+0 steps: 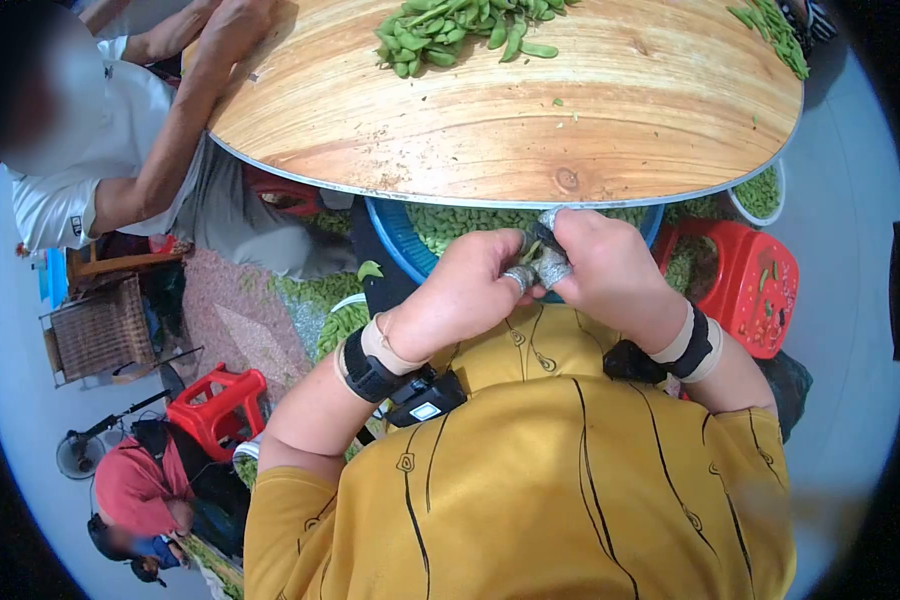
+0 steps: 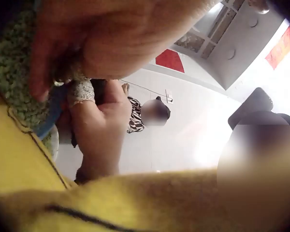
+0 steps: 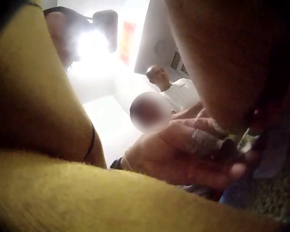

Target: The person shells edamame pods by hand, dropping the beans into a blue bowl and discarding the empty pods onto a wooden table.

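Note:
In the head view the left hand and the right hand meet over a blue basin of shelled green beans. Silvery wrapping covers some thumbs and fingertips. Between the tips, both hands pinch a small green pod, partly hidden by the fingers. From the left wrist, the left hand looms large above the right hand, with beans at the side. The right wrist view has the left hand beside the dark, close right hand, a pale green piece at their fingertips.
A wooden table with a pod pile lies just beyond the hands. Red stools stand at right and lower left. A person in white sits at left; pods are near the left forearm.

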`<state>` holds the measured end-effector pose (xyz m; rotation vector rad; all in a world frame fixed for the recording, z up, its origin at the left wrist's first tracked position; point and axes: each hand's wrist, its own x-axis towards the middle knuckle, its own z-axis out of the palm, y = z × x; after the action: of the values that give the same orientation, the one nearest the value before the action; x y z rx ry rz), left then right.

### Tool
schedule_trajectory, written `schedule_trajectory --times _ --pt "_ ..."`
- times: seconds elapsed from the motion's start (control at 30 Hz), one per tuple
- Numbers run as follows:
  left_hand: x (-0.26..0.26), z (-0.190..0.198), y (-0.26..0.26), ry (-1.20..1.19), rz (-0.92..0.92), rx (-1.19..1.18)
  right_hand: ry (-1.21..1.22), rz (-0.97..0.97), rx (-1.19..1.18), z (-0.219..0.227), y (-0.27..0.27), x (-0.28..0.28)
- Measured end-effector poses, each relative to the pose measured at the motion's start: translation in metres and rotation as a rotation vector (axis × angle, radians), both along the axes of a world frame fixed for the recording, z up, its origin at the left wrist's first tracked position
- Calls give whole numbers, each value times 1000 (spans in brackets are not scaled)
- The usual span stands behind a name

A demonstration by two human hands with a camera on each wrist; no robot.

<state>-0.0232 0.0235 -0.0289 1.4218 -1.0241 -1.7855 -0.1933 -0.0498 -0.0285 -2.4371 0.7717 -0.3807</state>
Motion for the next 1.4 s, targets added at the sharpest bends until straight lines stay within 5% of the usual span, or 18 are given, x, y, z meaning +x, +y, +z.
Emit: schedule_trajectory --times 0.07,0.43,0.5,0.63,0.7,0.83,0.9,0.93,1.0,1.1,1.13,1.2,1.23,1.3,1.4 --pt "4 5 -5 -452 -142 -92 36 12 -34 4 -1 -3" --pt "17 -49 -9 -254 26 -230 126 95 37 30 -10 -22" --pt "16 -58 -9 -212 40 -157 -31 25 67 46 -22 -18" --pt "28 -19 -6 -512 -125 -198 4 -76 -80 66 -72 6" --pt "39 -19 10 -531 -82 -218 -40 -28 -213 59 -106 23" --pt "71 -12 58 -582 284 -183 10 -58 -300 43 -145 50" --pt "95 -11 86 -1124 146 -316 27 -83 -304 35 -153 54" --pt "103 -17 103 -1129 141 -317 21 -87 -303 35 -152 54" --pt "109 -22 122 -1471 177 -288 11 -119 -206 37 -146 49" --pt "108 -8 113 -1242 113 -107 -108 -153 149 35 -139 34" --pt "103 -8 103 -981 232 -199 -103 -151 151 38 -138 30" --pt "79 4 70 -916 278 -335 -57 -302 704 46 -137 24" --pt "67 13 53 -851 317 -472 -56 -301 701 46 -137 20" --pt "48 34 23 -995 151 -577 -221 -335 1004 47 -133 13" --pt "18 50 -11 -952 237 -833 -178 -212 959 69 -115 10"
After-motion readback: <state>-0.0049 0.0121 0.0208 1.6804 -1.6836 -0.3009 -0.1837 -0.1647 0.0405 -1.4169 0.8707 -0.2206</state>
